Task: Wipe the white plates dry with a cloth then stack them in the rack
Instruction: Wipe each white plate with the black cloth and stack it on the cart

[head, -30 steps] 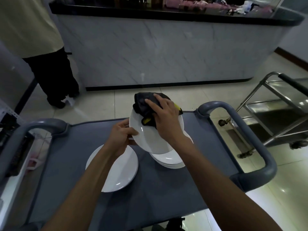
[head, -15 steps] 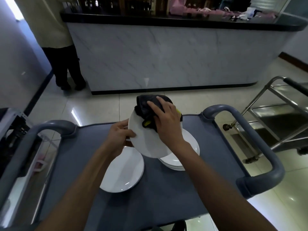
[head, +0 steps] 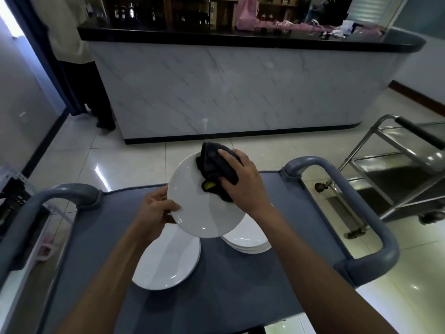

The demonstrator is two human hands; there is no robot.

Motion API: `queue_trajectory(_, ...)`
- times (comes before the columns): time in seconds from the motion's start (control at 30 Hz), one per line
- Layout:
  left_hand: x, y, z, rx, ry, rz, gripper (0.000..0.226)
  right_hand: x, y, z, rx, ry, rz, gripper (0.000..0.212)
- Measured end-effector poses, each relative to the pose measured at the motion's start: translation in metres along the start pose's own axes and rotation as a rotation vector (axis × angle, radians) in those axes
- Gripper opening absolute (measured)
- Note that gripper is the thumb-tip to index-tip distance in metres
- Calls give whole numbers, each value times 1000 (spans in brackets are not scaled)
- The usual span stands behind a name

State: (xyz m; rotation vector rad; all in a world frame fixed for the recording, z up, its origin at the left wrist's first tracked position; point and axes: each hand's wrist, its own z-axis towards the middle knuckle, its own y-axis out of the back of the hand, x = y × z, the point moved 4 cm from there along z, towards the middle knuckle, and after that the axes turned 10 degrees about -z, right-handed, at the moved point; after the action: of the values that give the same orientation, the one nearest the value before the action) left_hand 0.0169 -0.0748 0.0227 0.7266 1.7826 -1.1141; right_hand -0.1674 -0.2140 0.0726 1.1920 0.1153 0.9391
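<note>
Near edge: lone white plate [head: 166, 263] flat on grey cart surface [head: 240, 285], plate stack [head: 248, 239] beside it. Above: tilted plate [head: 204, 206] pinched at rim by left hand [head: 154, 210]. Right hand [head: 243, 182] fingers clamped on dark cloth [head: 214, 165], pressed against plate. Beyond: marble counter [head: 228, 88].

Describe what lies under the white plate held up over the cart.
Under the held plate sit a single white plate on the left and a stack of white plates on the right, on the grey cart. The held plate covers their far edges.
</note>
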Motion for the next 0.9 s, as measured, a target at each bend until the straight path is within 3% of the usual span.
queue_trajectory(0.23, 3, 5, 5, 30, 14, 47, 47, -18, 3, 3, 140, -11, 174, 76)
queue_trajectory(0.43, 5, 2, 8, 63, 40, 58, 51, -29, 4, 2, 157, -42, 232, 78)
queue_trajectory(0.63, 5, -14, 9, 45, 28, 77, 47, -40, 11, 2, 81, -54, 304, 73)
queue_trajectory(0.77, 11, -33, 14, -97, 8, 130, 51, -50, 18, 3, 1, -57, 300, 74)
queue_trajectory(0.9, 20, -53, 13, -194, 20, 93, 29, -55, 26, 1, -90, -16, 255, 76)
